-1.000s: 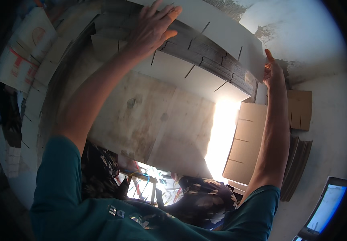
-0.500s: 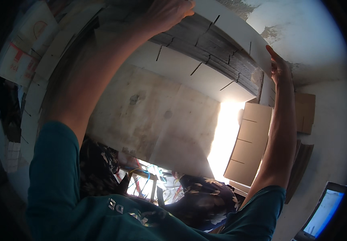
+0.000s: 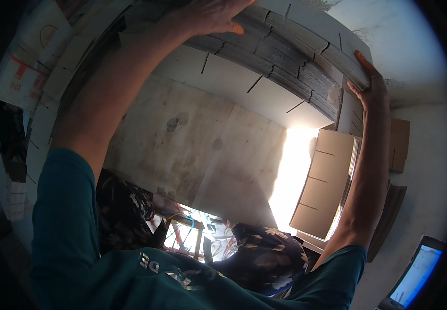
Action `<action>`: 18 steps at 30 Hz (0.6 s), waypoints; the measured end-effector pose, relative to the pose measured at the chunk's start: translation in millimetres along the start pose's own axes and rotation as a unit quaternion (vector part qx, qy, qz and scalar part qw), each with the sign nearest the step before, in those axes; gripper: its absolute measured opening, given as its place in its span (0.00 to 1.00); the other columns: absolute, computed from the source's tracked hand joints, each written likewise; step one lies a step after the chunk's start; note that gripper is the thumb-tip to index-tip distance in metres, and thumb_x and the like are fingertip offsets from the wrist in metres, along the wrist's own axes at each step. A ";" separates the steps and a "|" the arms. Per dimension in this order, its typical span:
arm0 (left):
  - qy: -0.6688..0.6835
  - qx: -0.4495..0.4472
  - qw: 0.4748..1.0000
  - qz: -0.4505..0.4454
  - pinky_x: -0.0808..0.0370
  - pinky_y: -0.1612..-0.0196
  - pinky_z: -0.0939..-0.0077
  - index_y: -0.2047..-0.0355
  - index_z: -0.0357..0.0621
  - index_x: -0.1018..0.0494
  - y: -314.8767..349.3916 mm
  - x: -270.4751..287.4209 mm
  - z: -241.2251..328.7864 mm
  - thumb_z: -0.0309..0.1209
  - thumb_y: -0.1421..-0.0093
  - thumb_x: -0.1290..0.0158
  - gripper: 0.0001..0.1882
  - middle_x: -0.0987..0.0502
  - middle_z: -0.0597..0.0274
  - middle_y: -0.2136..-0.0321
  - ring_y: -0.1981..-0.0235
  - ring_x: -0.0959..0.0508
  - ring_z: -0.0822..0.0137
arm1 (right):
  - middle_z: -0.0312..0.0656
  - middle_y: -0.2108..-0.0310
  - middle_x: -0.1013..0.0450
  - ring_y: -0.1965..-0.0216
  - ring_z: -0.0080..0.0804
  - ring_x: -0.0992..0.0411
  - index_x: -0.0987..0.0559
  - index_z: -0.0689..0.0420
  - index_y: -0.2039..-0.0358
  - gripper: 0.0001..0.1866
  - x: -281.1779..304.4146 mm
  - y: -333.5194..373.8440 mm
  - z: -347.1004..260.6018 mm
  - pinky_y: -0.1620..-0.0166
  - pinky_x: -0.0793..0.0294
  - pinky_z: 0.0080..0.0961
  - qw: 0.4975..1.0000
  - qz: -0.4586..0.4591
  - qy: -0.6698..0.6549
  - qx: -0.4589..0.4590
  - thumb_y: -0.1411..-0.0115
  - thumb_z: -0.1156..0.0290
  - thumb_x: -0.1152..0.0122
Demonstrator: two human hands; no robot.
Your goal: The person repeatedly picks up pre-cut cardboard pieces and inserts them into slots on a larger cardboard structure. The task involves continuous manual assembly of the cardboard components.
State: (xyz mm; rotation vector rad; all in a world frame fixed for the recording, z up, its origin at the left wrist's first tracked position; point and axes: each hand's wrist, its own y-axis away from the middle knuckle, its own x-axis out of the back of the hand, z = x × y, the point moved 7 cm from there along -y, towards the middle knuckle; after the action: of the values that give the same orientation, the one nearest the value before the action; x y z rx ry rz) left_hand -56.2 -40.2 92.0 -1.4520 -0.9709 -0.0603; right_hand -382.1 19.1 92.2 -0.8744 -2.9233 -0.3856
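A stack of slotted cardboard sheets point(image 3: 332, 44) spans the far side between my two hands. My left hand point(image 3: 210, 16) reaches to its left part, thumb pointing right; the fingertips are cut off by the upper picture edge. My right hand point(image 3: 372, 88) grips the stack's right end, thumb below and fingers along the edge. Under it lies a grey pile of cardboard point(image 3: 285, 64), its layered edges and slits facing me. White slotted cardboard point(image 3: 244, 82) shows on the near side of that pile.
A stained wooden board point(image 3: 197, 134) lies in front of me, brightly lit at its right. Brown slotted cardboard point(image 3: 324, 178) stands at the right, near a wall and a screen point(image 3: 417, 274). More boxes and cardboard point(image 3: 32, 77) crowd the left.
The far stack has tipped so its layered near edge shows. My right hand has shifted slightly right, its fingers now around the end. My left hand has moved slightly, and its thumb now shows.
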 end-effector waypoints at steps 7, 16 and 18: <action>-0.035 0.013 0.998 0.045 0.32 0.52 0.55 0.58 0.37 0.33 -16.3 62.9 -6.1 0.23 0.52 0.43 0.20 0.27 0.54 0.63 0.58 0.27 0.54 | 0.39 0.67 0.27 0.80 0.18 0.33 0.21 0.55 0.53 0.15 3.0 75.2 -44.5 0.81 0.35 0.11 0.986 -0.058 -0.071 0.137 0.38 0.63 0.45; 0.051 -0.117 0.980 -0.152 0.26 0.62 0.61 0.52 0.31 0.31 28.4 134.8 149.9 0.25 0.47 0.43 0.21 0.24 0.51 0.62 0.61 0.23 0.58 | 0.45 0.72 0.22 0.83 0.26 0.26 0.22 0.62 0.61 0.15 75.0 133.2 114.0 0.90 0.32 0.15 0.980 -0.089 -0.153 -0.095 0.41 0.62 0.40; 0.117 -0.072 0.958 -0.251 0.26 0.61 0.62 0.48 0.31 0.34 48.0 110.6 153.1 0.24 0.50 0.42 0.27 0.25 0.51 0.62 0.62 0.24 0.60 | 0.44 0.72 0.22 0.79 0.31 0.24 0.22 0.62 0.60 0.18 87.4 120.8 157.9 0.88 0.31 0.16 0.978 -0.083 -0.149 -0.119 0.42 0.59 0.41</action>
State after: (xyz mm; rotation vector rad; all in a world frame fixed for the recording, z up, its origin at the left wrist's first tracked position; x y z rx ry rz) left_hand -36.8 153.7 91.4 -1.2600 -1.1323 -0.6731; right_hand -387.6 203.6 -22.2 -0.7731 -3.2925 -0.6850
